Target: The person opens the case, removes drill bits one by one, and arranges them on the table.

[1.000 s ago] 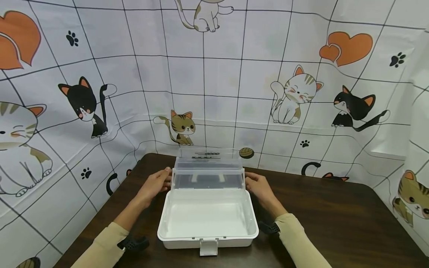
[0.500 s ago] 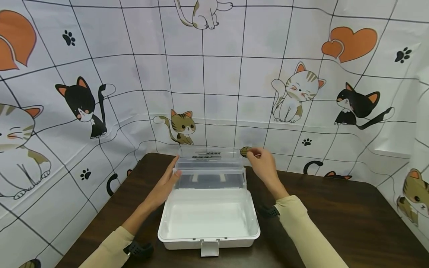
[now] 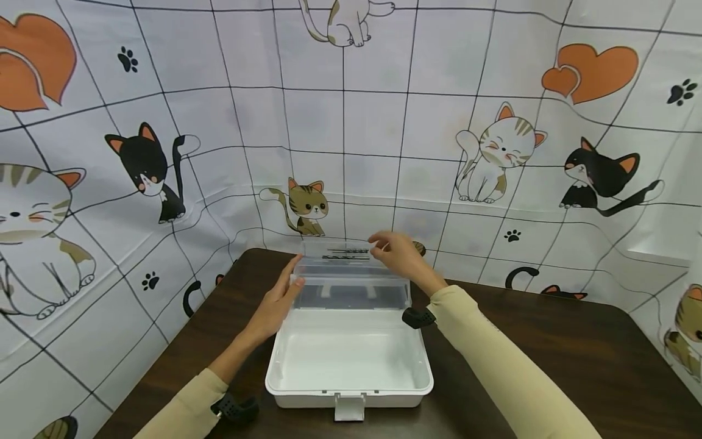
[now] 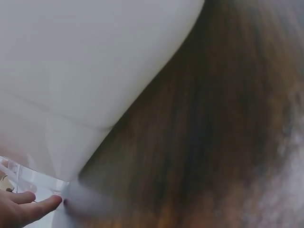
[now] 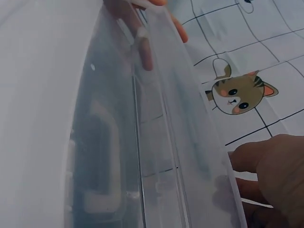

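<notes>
A white plastic storage box (image 3: 351, 360) stands on the table, its latch (image 3: 349, 407) toward me. Its clear lid (image 3: 353, 294) is swung up at the back. Two dark twisted rods like drill bits (image 3: 347, 256) lie in the lid's top compartment. My left hand (image 3: 276, 302) rests along the lid's left edge, fingers straight, thumb overlapping the front. In the right wrist view its fingers (image 5: 178, 29) lie on both sides of the lid's edge. My right hand (image 3: 399, 253) is at the lid's upper right corner, beside the rods. In the right wrist view its bent fingers (image 5: 247, 156) grip the lid's rim.
The dark wooden table (image 3: 521, 366) extends far to the right. A white curtain (image 3: 373, 122) printed with cats and grid lines hangs close behind the table and along the left side. Black wrist straps (image 3: 234, 407) sit below the sleeves.
The right hand rose from the box's right side and moved left to the lid's top corner. The left hand shifted up along the lid's left edge. The box stayed in place.
</notes>
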`<action>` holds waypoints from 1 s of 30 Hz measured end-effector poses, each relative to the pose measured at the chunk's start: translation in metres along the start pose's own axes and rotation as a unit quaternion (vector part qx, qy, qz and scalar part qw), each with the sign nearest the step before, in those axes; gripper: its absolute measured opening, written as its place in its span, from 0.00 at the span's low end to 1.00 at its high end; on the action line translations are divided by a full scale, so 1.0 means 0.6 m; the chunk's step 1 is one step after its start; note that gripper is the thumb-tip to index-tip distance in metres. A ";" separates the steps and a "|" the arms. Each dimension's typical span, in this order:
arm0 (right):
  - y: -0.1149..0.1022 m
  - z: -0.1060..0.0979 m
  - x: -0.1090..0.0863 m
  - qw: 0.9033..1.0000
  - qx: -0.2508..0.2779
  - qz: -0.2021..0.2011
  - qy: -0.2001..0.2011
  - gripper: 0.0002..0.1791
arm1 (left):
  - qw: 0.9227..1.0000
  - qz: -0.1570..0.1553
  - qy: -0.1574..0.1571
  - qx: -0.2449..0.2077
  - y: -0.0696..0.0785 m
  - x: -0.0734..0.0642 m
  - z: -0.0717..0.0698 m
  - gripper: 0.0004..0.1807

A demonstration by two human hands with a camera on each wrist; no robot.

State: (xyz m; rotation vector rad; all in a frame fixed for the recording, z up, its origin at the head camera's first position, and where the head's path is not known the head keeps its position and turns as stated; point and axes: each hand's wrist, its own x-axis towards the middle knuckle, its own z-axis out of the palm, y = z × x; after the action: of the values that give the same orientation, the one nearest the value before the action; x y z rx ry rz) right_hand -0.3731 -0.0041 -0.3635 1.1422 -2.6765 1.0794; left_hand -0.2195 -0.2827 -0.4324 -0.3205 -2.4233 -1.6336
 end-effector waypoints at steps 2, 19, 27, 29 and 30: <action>-0.001 -0.001 0.004 1.000 -0.001 0.000 -0.011 0.15 | 1.000 0.004 0.000 0.000 -0.001 0.001 0.001 0.32; -0.017 -0.011 0.054 0.987 0.023 0.102 -0.118 0.12 | 1.000 0.004 0.006 0.012 -0.019 0.007 -0.006 0.32; -0.022 -0.012 0.060 0.987 -0.004 0.080 -0.140 0.09 | 1.000 0.009 0.021 0.020 -0.061 0.013 0.002 0.31; -0.020 -0.011 0.061 0.987 -0.003 0.075 -0.140 0.09 | 0.999 0.011 0.022 0.022 -0.062 0.013 0.003 0.30; -0.018 -0.011 0.062 0.987 -0.001 0.073 -0.140 0.09 | 0.999 0.013 0.023 0.023 -0.062 0.013 0.004 0.30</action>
State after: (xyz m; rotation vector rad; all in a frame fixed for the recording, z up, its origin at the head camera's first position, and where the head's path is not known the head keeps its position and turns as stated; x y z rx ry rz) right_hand -0.3944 -0.0285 -0.3416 1.1933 -3.0177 1.0013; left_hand -0.2379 -0.2938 -0.4639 -0.3016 -2.4095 -1.5542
